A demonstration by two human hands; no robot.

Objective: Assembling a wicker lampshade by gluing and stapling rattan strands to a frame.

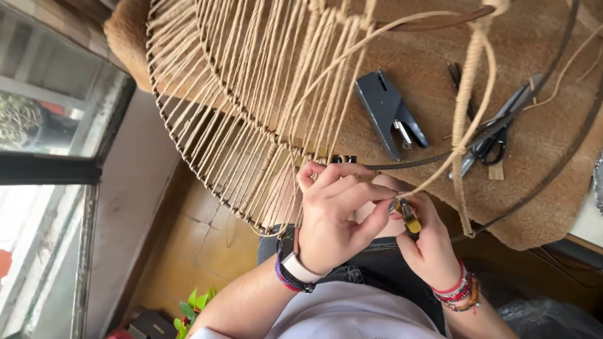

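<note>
The jute cord (352,59) is pinched at the wire frame (402,164) by the left hand (333,213); a yellow-handled tool (409,218) is gripped by the right hand (430,245). If tension is lost, the wrapping could be loosened

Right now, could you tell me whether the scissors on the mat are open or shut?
Shut: the scissors lie flat on the woven mat, blades together.

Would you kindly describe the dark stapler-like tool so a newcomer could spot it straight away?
Start at the brown mat on the work surface, beyond the round corded frame. The stapler-like tool lies left of the scissors. It alone is a blocky, dark grey wedge with a metal spring showing.
</note>
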